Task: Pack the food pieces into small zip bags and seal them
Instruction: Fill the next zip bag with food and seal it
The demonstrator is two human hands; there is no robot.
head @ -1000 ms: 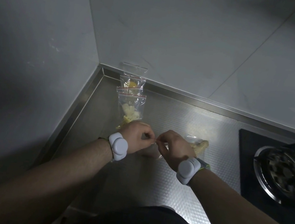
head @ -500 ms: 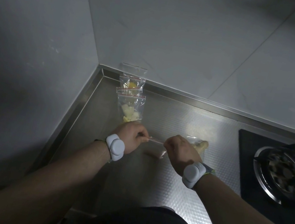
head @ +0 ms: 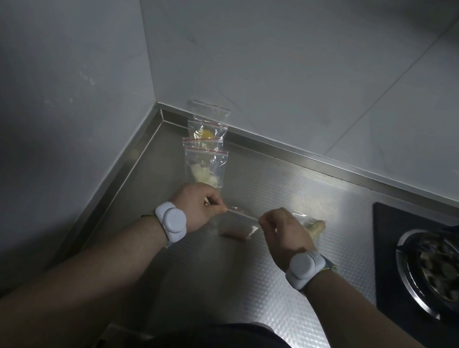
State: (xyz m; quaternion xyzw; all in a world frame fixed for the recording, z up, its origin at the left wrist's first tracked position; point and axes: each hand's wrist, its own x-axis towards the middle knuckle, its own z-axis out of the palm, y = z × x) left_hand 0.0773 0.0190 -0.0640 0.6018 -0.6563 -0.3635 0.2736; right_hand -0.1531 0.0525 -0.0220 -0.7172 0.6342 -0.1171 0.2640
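Observation:
A small clear zip bag (head: 239,224) with a pinkish food piece (head: 234,233) at its bottom hangs between my hands over the steel counter. My left hand (head: 196,209) pinches the left end of its zip strip and my right hand (head: 282,232) pinches the right end, so the strip is stretched taut. Behind my left hand lie packed bags in a row: one with pale food chunks (head: 204,169), one with a yellow piece (head: 206,134), and another (head: 210,110) leaning on the wall. A pale food piece (head: 315,227) in plastic lies just beyond my right hand.
The steel counter (head: 266,272) runs into a wall corner at the far left. A black gas hob with a burner (head: 444,273) takes up the right side. My dark-clothed body is at the counter's near edge.
My hands, nearly touching at the bag's top a second ago, have drawn apart along the zip strip, the left going left and the right going right.

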